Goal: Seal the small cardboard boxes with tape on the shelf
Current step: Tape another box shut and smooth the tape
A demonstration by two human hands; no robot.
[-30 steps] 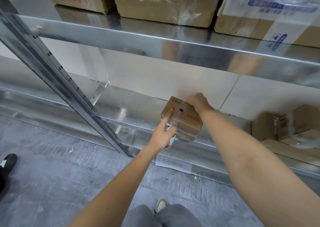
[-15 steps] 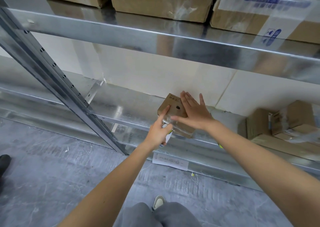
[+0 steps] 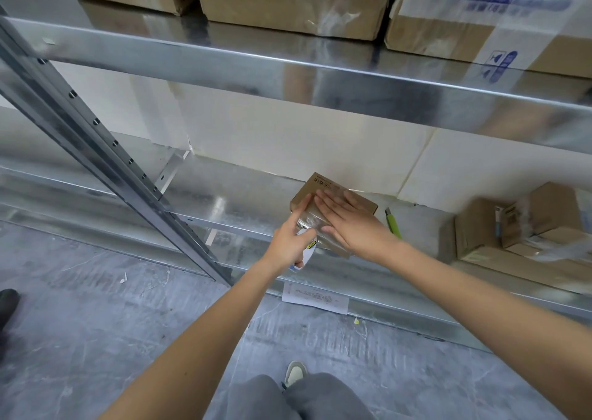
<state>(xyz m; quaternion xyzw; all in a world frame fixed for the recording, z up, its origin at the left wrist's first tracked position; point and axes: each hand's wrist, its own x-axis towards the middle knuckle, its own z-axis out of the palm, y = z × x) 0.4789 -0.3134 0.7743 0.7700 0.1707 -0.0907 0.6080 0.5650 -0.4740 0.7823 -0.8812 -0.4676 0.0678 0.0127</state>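
A small brown cardboard box (image 3: 317, 185) lies on the metal shelf (image 3: 224, 201), near the back wall. Clear tape runs over its top and down its near side. My right hand (image 3: 349, 221) lies flat on the box top with straight fingers, pressing the tape. My left hand (image 3: 290, 240) grips a roll of clear tape (image 3: 304, 249) at the box's near left corner, and its index finger points onto the box top. Most of the roll is hidden by my fingers.
A green utility knife (image 3: 393, 224) lies on the shelf just right of the box. Taped cardboard boxes (image 3: 525, 227) sit at the shelf's right end. Large cartons (image 3: 288, 0) fill the upper shelf. A slanted metal upright (image 3: 96, 150) stands left. A paper label (image 3: 315, 298) hangs below.
My right hand went from curled over the box's far edge to flat on its top, then slid toward me along the tape. The left hand stayed at the near corner with the roll.
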